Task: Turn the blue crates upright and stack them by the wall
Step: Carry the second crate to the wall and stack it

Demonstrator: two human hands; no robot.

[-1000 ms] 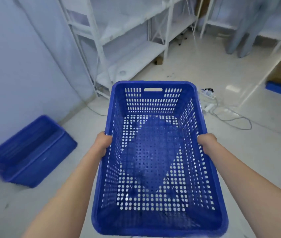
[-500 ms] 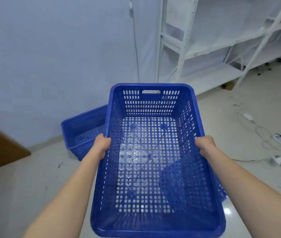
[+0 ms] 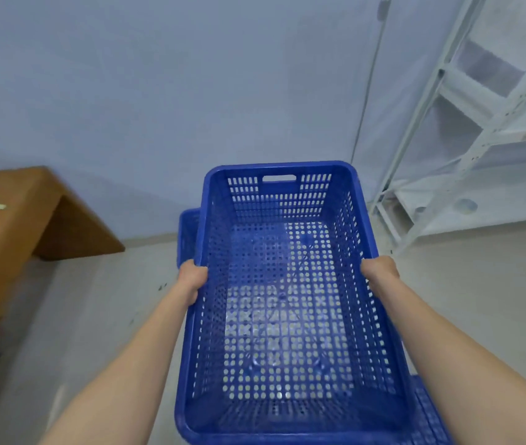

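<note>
— What's being carried?
— A perforated blue plastic crate (image 3: 282, 303), upright; left hand (image 3: 192, 277) and right hand (image 3: 380, 271) are gripping its long rims.
— Anything underneath?
— Another blue crate (image 3: 187, 236) is peeking out below, near the wall (image 3: 158, 91), between the wooden bench (image 3: 14, 226) and the white metal shelving (image 3: 467, 149).

Ahead of you a plain pale blue-grey wall (image 3: 158, 91) meets a light, glossy floor (image 3: 78, 316). At your left stands a brown wooden table (image 3: 4, 226) against the wall. At your right is white metal shelving (image 3: 480, 149), with a thin cable (image 3: 367, 91) running down the wall beside it.
</note>
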